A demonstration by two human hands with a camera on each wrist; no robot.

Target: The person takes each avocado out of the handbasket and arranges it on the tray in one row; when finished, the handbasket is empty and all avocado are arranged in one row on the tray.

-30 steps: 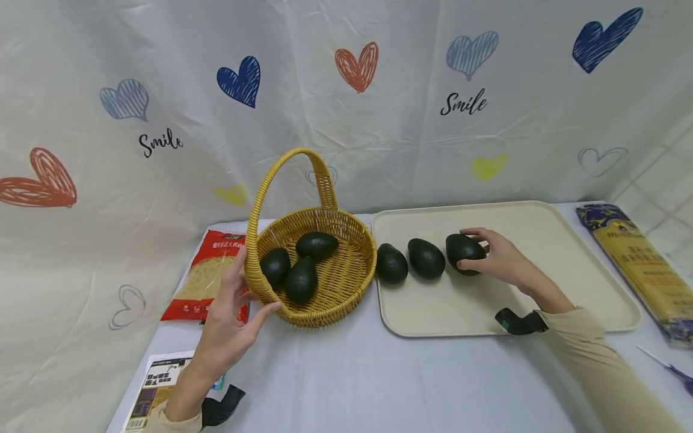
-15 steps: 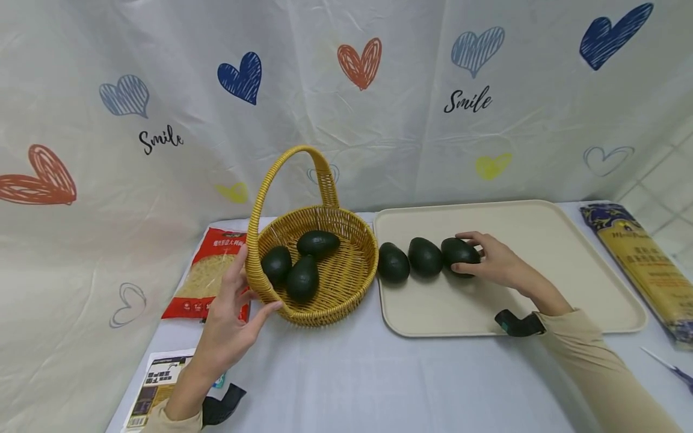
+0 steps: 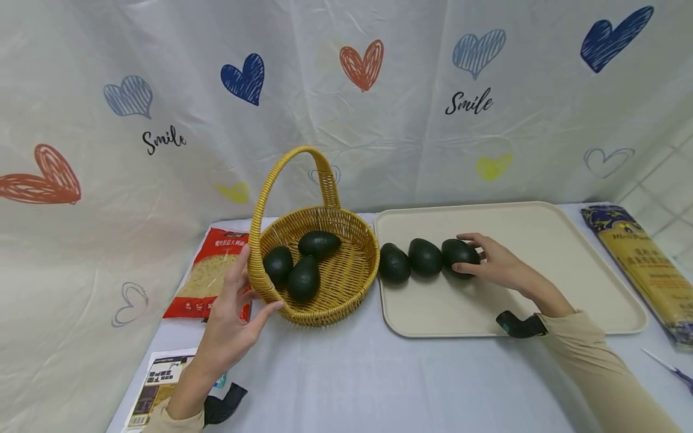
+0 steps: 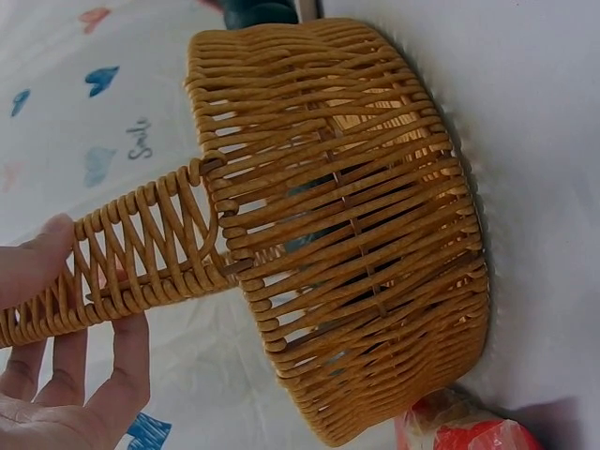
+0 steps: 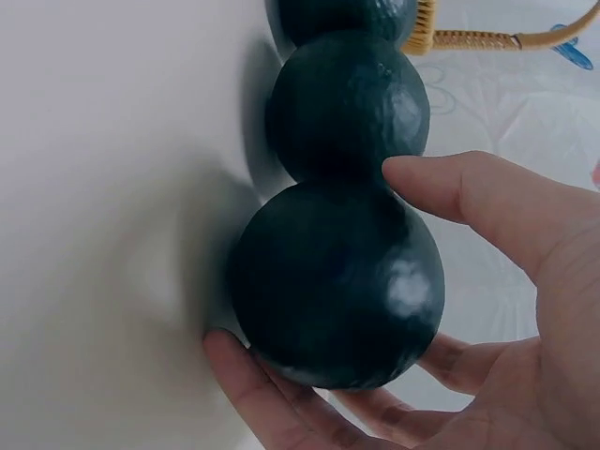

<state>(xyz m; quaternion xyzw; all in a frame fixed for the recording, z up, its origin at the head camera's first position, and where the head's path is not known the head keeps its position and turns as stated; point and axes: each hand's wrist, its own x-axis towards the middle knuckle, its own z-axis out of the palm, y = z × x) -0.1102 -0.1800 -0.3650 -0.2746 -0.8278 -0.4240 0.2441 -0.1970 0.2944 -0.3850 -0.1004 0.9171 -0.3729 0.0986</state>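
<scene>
My right grip [image 3: 502, 262] clasped the rightmost avocado [image 3: 455, 253], which sat on the beige tray [image 3: 563, 246], touching another avocado [image 3: 425, 257]; mine seemed firm, moderately heavy and slick-skinned, best cupped round its wide belly; my left grip [image 3: 228, 319] held the handle [image 3: 262, 198] of a wicker basket [image 3: 325, 317] with three avocados [image 3: 319, 244] inside.

Through the head camera I see a pale, creased curtain [image 3: 346, 120], printed with coloured hearts [image 3: 243, 79] and "Smile" lettering [image 3: 468, 101], behind the white counter [image 3: 368, 385]. At far right I note light tiles [image 3: 657, 198]; soft shadows [image 3: 557, 385] mark the counter.
</scene>
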